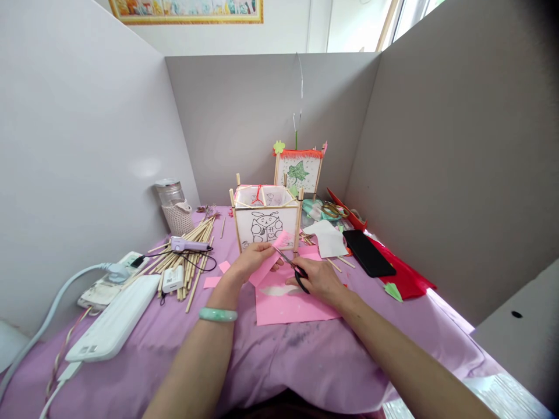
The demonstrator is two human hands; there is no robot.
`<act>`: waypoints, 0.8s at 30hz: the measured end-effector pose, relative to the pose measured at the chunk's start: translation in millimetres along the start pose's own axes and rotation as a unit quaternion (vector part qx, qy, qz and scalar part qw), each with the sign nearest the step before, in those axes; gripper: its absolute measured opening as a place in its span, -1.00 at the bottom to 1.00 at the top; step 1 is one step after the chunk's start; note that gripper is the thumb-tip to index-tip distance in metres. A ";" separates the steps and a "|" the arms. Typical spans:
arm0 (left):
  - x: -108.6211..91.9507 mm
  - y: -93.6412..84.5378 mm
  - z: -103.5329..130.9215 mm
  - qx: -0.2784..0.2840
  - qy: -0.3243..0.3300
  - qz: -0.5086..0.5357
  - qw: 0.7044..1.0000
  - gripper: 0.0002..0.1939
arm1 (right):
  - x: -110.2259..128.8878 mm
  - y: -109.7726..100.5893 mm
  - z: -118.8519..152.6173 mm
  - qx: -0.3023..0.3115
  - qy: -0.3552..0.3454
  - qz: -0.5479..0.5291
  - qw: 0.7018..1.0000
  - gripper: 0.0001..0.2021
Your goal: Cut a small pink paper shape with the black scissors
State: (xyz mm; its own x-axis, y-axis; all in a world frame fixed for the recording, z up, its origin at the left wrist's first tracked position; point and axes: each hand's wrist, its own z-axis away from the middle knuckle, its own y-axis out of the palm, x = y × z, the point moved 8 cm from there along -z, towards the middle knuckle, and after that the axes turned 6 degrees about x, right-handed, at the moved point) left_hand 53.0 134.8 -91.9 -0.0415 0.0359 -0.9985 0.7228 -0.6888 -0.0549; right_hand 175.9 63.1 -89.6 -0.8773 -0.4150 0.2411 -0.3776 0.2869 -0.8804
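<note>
My left hand pinches a strip of pink paper, which slants up toward the lantern frame. In my right hand is a pair of scissors with black handles, its blades pointing left at the strip near my left fingertips. Under both hands lies a larger pink sheet with a pale patch on it. Just behind stands a lantern of wooden sticks and white panels, a black line drawing on its front and a red string on top. Small pink scraps lie left of my left wrist.
At left are a pile of wooden sticks, a purple glue gun, a white power bank, a power strip and a jar. A black phone rests at right by red cloth. Another lantern stands behind; grey partitions surround the table.
</note>
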 end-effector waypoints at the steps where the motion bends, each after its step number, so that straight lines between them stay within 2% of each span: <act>1: -0.2 0.2 0.1 0.000 0.000 0.002 1.000 -0.70 | -0.1 0.0 0.1 0.000 0.000 0.002 1.000 -0.65; 14: -0.1 -0.2 2.1 -0.006 -0.018 -0.006 1.000 -0.69 | -1.1 -1.8 -0.4 -0.011 -0.004 0.008 1.000 -0.71; 24: -1.4 2.8 2.7 0.005 -0.020 -0.020 1.000 -0.75 | -0.5 -0.2 0.0 -0.007 -0.001 0.020 1.000 -0.68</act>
State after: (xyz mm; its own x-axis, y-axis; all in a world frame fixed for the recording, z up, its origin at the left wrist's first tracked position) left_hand 53.2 130.8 -90.7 -0.0979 0.0334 -0.9946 0.7133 -0.6946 -0.0935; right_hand 176.5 63.2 -89.6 -0.8914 -0.4046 0.2044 -0.3461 0.3162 -0.8833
